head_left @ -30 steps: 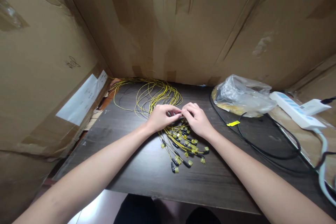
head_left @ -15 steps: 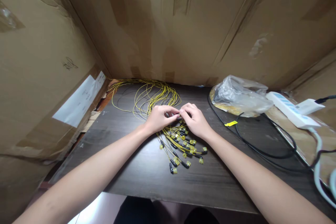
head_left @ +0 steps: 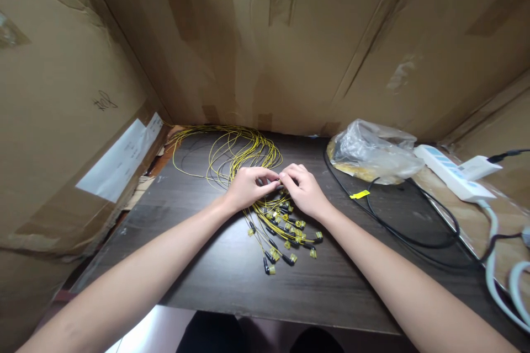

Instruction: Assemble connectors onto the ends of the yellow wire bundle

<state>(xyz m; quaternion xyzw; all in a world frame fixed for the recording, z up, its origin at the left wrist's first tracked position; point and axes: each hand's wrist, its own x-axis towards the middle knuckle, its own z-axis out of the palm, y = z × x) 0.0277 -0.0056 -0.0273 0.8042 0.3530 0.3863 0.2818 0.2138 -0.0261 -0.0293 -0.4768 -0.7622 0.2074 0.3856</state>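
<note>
My left hand (head_left: 250, 186) and my right hand (head_left: 303, 187) meet fingertip to fingertip above a bundle of thin yellow cables (head_left: 260, 151). Both are closed in a pinch around a small dark piece (head_left: 280, 186), mostly covered by the fingers; it resembles a cable end, but its exact kind is too small to tell. Below the hands, several black connectors (head_left: 289, 260) with clear yellow caps (head_left: 312, 253) fan out on the dark tabletop (head_left: 215, 270). Behind my left hand the cables loop back toward the far left corner.
Cardboard walls (head_left: 248, 55) enclose the table at the back and sides. On the right lie a clear plastic bag (head_left: 375, 149), a white power strip (head_left: 453, 174) and a looped black cable (head_left: 397, 229) with a yellow tag (head_left: 359, 194). A pale cord (head_left: 492, 253) hangs at the right edge.
The view has shifted slightly, so everything sits a little further left. Both hands keep their pinch in nearly the same place over the cables, with only slight finger movement.
</note>
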